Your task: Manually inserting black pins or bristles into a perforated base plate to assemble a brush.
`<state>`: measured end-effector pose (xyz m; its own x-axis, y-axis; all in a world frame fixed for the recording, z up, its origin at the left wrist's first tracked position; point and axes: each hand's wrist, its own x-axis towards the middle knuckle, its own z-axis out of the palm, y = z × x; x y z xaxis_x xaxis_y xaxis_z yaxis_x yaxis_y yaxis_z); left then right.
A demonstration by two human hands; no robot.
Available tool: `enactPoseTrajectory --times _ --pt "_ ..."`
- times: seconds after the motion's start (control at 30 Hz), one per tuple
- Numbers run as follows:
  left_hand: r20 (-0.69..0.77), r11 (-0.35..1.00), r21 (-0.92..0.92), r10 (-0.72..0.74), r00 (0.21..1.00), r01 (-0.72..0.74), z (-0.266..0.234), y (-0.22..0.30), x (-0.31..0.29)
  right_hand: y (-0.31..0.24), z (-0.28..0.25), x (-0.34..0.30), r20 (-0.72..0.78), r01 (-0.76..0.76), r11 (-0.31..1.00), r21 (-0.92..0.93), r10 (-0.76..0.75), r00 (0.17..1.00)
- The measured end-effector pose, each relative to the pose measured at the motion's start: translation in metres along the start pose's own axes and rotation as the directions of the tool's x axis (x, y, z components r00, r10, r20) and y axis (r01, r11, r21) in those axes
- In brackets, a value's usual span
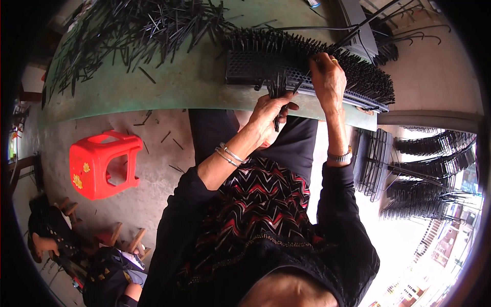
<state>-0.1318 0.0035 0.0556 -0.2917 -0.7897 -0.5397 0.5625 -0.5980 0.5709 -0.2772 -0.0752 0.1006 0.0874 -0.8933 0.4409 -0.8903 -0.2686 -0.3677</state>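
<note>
My left hand (271, 110) is closed around a bundle of thin black strips (276, 88), which stick up and down out of the fist. In front of it on the table lies a long black rack (250, 66) with a grid of small holes. Dense rows of upright black strips (368, 77) fill its far side and right end. Over the middle of the rack, my right hand (328, 79) is pinched with fingertips down among the strips. What sits between those fingertips is too dark and small to make out.
A large heap of loose black strips (128, 30) covers the far left of the green table (179, 87). Left of me on the floor stands a red plastic stool (92, 163). Filled racks (434, 163) hang at the right. People (110, 276) sit at the lower left.
</note>
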Motion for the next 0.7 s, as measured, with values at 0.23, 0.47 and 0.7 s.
enactPoseTrajectory --times 0.23,0.47,0.7 --pt "-0.027 0.998 -0.068 -0.001 1.000 0.000 -0.004 -0.004 -0.001 0.007 0.003 -0.009 -0.050 0.064 0.997 0.047 -0.062 0.997" --pt "-0.051 0.991 -0.134 0.001 0.999 -0.008 -0.006 -0.006 0.000 0.005 0.008 -0.004 -0.069 0.116 0.992 -0.055 -0.120 0.990" --pt "-0.045 0.999 -0.035 -0.022 0.999 0.020 -0.009 -0.005 -0.001 0.015 0.005 -0.007 0.001 0.181 0.981 -0.069 -0.181 0.983"
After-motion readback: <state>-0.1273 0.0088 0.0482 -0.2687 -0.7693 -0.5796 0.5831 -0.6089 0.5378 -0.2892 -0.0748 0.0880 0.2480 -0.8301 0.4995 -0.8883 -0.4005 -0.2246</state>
